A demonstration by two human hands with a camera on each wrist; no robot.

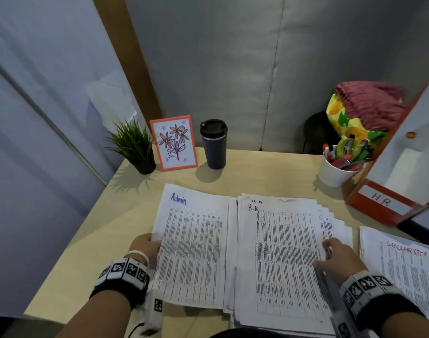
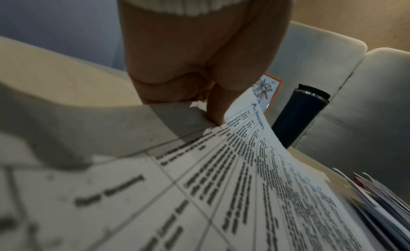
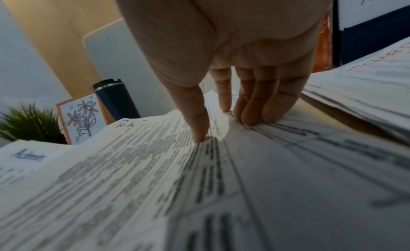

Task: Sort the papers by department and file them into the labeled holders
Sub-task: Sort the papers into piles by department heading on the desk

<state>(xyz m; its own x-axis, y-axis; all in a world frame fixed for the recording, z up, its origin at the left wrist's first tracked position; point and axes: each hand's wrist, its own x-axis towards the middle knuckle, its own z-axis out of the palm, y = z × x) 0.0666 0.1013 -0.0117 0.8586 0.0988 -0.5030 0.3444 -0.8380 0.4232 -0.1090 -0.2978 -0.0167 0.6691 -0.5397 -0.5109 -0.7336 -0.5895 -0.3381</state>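
A sheet headed Admin (image 1: 191,245) lies left of a thick fanned stack topped by an H.R sheet (image 1: 281,259). A pile headed SECURITY (image 1: 408,269) lies at the right. My left hand (image 1: 145,247) grips the Admin sheet (image 2: 221,184) by its left edge, thumb (image 2: 215,112) on top, and the sheet curves up. My right hand (image 1: 337,254) rests on the right edge of the H.R stack (image 3: 133,167), with its thumb (image 3: 199,128) on the top sheet and straight fingers (image 3: 255,110) on the fanned sheets below. An orange holder labelled HR (image 1: 384,203) stands at the right, beside a dark holder (image 1: 425,225).
At the back of the wooden table (image 1: 98,228) stand a small green plant (image 1: 135,147), a framed flower drawing (image 1: 173,142) and a dark travel mug (image 1: 214,143). A white cup of pens (image 1: 337,167) sits by the orange holder. The table's left edge is near my left hand.
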